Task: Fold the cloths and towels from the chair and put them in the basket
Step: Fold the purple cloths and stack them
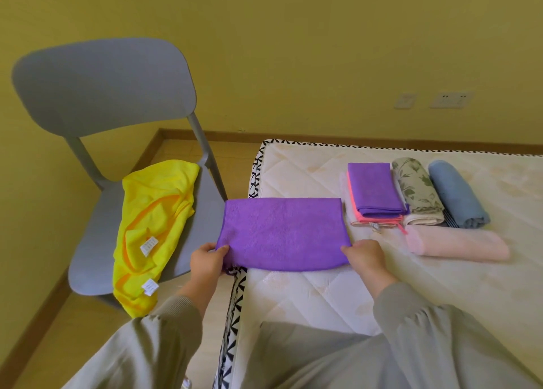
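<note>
A purple cloth (282,233), folded in half, lies over the near left corner of the mattress (323,294). My left hand (207,260) pinches its near left corner and my right hand (365,258) pinches its near right corner. Yellow cloths (152,227) lie crumpled on the seat of the grey chair (102,94) to the left. Folded items sit further right on the mattress: a smaller purple cloth (374,191) on a pink-edged one (357,212), a floral roll (417,185), a blue roll (457,194) and a pink towel (458,243). No basket is in view.
The chair stands close against the mattress's left edge. A yellow wall with sockets (449,100) runs behind. Wooden floor (73,330) shows under and around the chair. My grey-sleeved arms and lap fill the bottom of the view.
</note>
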